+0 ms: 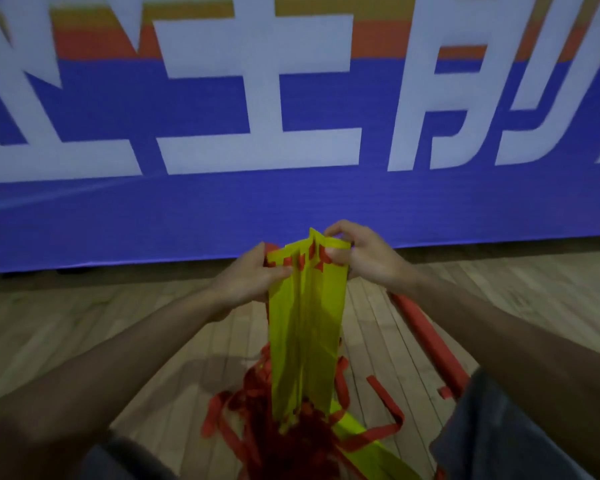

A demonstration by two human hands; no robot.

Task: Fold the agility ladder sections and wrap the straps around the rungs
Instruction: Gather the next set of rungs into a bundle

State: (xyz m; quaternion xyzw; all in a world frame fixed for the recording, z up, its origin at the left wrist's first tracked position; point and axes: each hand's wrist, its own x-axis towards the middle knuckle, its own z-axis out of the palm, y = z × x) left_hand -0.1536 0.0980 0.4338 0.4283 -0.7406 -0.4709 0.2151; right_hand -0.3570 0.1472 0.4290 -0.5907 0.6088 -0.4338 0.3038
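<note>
Agility ladder, partly gathered: a stack of flat yellow rungs [305,334], faces pressed together, held on end in front of the person, long axis running from the hands at the far, upper end down toward the floor near the knees. Red straps [253,389] show as short loops between the rungs at the top end and as a loose tangle on the floor round the lower end; none appear wrapped round the stack yet. One further yellow rung [355,427] lies flat on the floor by the tangle, seemingly not yet folded in. Left hand [253,275]: grips the stack's left edge near the top, fingers [279,271] curled onto its face. Right hand [364,258]: pinches the top right corner, thumb on the near face. Both hands sit at the same end, so the free strap lies away from them, below, along the stack's length, and neither hand looks nearer to it. Surroundings: wooden floor [84,323]; red tube [426,334] lying to the right; blue banner [291,209] with white lettering behind.
</note>
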